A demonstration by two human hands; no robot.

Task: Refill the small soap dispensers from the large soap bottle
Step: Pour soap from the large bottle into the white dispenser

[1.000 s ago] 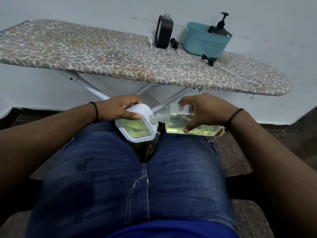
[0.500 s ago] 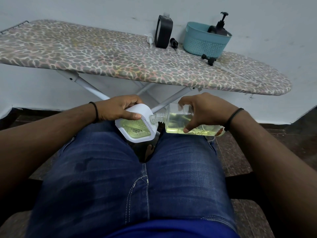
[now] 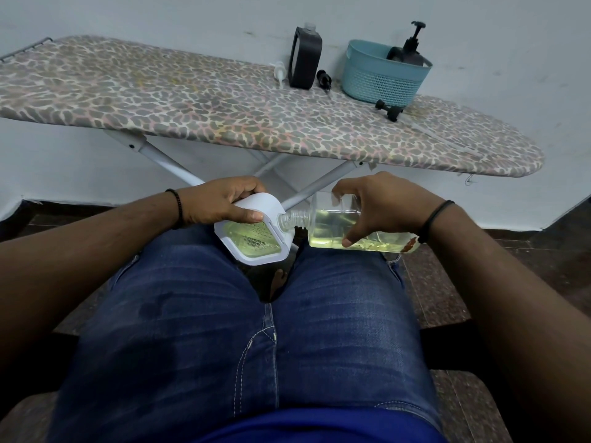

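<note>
Above my knees, my left hand grips a white square soap dispenser with a clear window showing green-yellow liquid. My right hand holds the clear large soap bottle on its side, about half full of yellow-green soap. The bottle's uncapped threaded neck touches the dispenser's right edge. On the ironing board stand a black dispenser without a pump and a dark pump dispenser inside the teal basket.
The leopard-print ironing board spans the view ahead, its metal legs just behind my hands. Loose pump heads lie on it: a white pump, a black pump, another black pump. My jeans-covered thighs fill the foreground.
Almost nothing differs; both hands keep the bottle neck against the dispenser in the same place.
</note>
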